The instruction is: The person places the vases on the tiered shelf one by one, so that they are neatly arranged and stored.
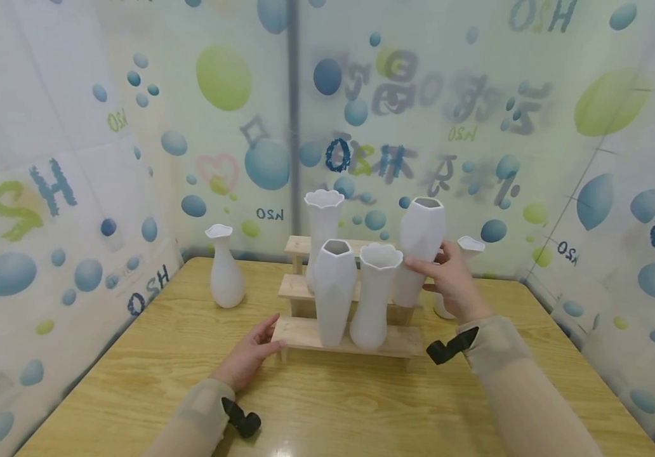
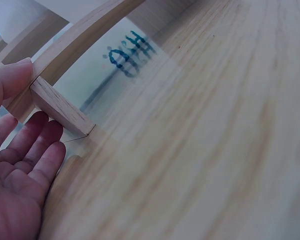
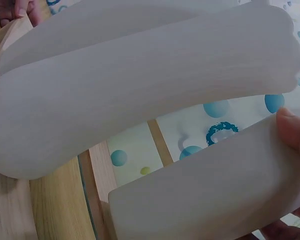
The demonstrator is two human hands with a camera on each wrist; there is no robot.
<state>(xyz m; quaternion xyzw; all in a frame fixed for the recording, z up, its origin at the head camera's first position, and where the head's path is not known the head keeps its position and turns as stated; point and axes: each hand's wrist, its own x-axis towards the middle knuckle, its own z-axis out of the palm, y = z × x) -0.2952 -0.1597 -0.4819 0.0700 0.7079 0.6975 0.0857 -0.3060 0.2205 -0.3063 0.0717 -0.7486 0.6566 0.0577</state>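
My right hand (image 1: 456,282) grips a white faceted vase (image 1: 422,228) around its middle, thumb on the near side. The vase stands upright at the right end of the wooden three-step stand (image 1: 299,327); in the right wrist view its base (image 3: 140,210) is close over a step. At the stand's left end my left hand (image 1: 252,352) holds the lowest step, thumb (image 2: 12,82) on the board's end and fingers beside the leg (image 2: 62,107). On that step stand another faceted vase (image 1: 336,292) and a scalloped-rim vase (image 1: 377,295). A taller scalloped vase (image 1: 324,219) rises behind them.
A slim white vase with a flared rim (image 1: 226,276) stands on the wooden table (image 1: 327,406) left of the stand. Another flared-rim vase (image 1: 470,246) is behind my right hand, partly hidden. Patterned curtains (image 1: 453,146) close off the back and sides.
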